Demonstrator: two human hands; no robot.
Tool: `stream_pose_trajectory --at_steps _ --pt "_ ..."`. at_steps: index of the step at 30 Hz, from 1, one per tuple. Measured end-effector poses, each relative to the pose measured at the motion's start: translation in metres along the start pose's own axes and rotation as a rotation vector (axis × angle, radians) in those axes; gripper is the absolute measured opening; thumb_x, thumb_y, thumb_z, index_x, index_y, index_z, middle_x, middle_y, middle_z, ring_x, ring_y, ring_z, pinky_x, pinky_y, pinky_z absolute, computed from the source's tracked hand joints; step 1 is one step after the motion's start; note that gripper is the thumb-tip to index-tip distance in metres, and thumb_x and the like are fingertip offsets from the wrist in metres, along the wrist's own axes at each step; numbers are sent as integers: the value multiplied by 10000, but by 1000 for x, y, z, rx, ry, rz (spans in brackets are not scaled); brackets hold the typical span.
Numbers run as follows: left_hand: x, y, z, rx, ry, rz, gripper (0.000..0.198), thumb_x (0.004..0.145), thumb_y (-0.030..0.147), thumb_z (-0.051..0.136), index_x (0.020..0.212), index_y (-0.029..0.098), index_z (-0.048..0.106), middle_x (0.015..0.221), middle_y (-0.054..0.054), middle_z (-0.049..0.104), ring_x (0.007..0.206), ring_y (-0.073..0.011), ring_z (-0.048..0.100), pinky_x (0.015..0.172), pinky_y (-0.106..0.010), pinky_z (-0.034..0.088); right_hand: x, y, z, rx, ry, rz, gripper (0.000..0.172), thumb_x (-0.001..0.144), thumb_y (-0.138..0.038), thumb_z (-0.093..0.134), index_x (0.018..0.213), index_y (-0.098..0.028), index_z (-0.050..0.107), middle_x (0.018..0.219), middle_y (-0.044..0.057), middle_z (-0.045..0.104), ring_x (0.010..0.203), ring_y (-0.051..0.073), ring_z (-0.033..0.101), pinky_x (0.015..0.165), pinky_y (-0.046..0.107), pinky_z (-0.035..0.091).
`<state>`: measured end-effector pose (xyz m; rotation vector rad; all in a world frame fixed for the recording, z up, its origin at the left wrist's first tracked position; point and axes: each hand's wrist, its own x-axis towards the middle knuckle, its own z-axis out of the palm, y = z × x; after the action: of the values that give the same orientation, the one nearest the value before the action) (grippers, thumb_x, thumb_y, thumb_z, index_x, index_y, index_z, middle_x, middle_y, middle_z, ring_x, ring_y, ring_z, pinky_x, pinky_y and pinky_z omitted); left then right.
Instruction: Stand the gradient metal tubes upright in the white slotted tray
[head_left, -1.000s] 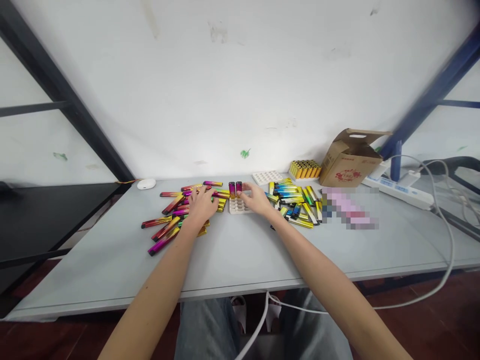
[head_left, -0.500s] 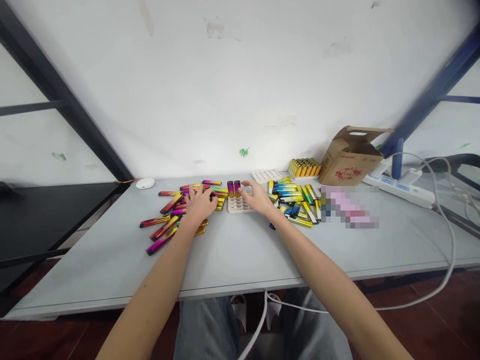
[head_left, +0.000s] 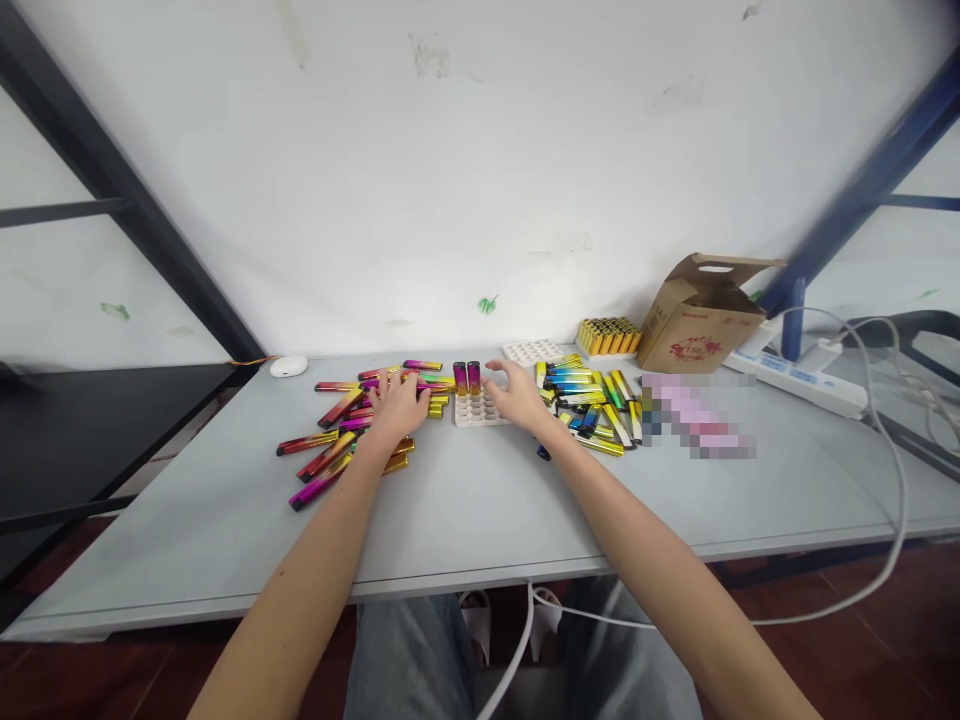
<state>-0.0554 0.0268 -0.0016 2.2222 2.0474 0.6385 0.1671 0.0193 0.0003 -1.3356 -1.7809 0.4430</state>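
Note:
My left hand [head_left: 397, 408] rests over a loose pile of lighters [head_left: 328, 455] in metallic red, magenta and gold. Its fingers look spread, with the tips among the lighters and partly hidden. A small white tray [head_left: 472, 410] with rows of holes lies between my hands. Two purple-and-gold lighters [head_left: 467, 378] with dark tops stand upright side by side at its back left. Close to their right side is my right hand [head_left: 517, 395], thumb and fingers apart in a curve over the tray's right part. Nothing shows between those fingers.
Right of the tray lies a second pile of lighters [head_left: 589, 400] in yellow, blue, green and white. Behind are another holed tray [head_left: 532, 352], a block of upright gold lighters [head_left: 609, 337] and an open cardboard box [head_left: 694, 335]. A power strip [head_left: 802, 380] and white case [head_left: 289, 366] flank them.
My left hand has shifted slightly, with its fingers lower among the lighters. My right hand stays beside the upright pair, and the view has moved very slightly.

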Motion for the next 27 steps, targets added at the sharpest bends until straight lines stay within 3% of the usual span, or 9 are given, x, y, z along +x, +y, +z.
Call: stream_pose_trajectory --at_steps 4,8,11,15,18,21,24,27 --pt "0 1 -4 -39 31 0 177 903 352 458 980 249 579 1326 -115 530 1345 -330 346 1070 -608 282 -1 3 -1 -44 48 12 346 835 -268 552 1148 -141 625 1201 140 636 1163 277 543 1029 428 389" --pt "0 8 -11 -147 129 17 205 886 379 518 962 216 616 1222 -113 586 1246 -303 471 1065 -496 353 -3 2 -3 -76 98 41 342 830 -294 559 1127 -143 634 1168 137 646 1136 287 549 1005 433 403" --pt "2 14 -16 -336 248 36 251 847 406 587 936 176 633 1147 -124 636 1150 -289 558 1027 -432 410 -4 1 -6 -78 124 53 340 838 -311 544 1123 -149 635 1169 127 647 1119 277 558 989 420 418" --pt "1 22 -19 -782 346 0 268 828 422 627 930 174 611 970 -97 703 973 -243 662 917 -400 499 -4 3 -9 -77 157 61 317 843 -297 525 1100 -151 642 1166 112 653 1119 269 562 985 409 423" --pt "-3 29 -21 -1068 321 -44 288 834 438 635 937 174 579 801 -53 686 768 -188 688 750 -336 556 -2 5 -10 -98 177 78 310 842 -273 521 1088 -135 649 1155 120 659 1121 278 564 1000 414 412" --pt "-7 38 -25 -1204 281 -67 303 851 474 614 910 184 549 690 15 598 576 -121 636 595 -256 540 -1 4 -10 -100 194 67 306 848 -272 520 1084 -131 652 1152 126 658 1121 280 566 1005 414 408" --pt "-13 47 -31 -1347 236 -73 306 861 488 598 854 201 491 688 65 511 400 -41 482 448 -193 457 -2 2 -10 -92 209 50 302 852 -272 518 1084 -135 654 1146 128 657 1128 277 559 1006 412 405" --pt "-19 56 -35 -1510 47 -39 292 892 469 553 826 195 481 718 58 506 356 -12 334 367 -169 335 -2 1 -10 -80 210 44 297 853 -282 522 1078 -144 657 1140 129 656 1122 281 556 990 418 412"
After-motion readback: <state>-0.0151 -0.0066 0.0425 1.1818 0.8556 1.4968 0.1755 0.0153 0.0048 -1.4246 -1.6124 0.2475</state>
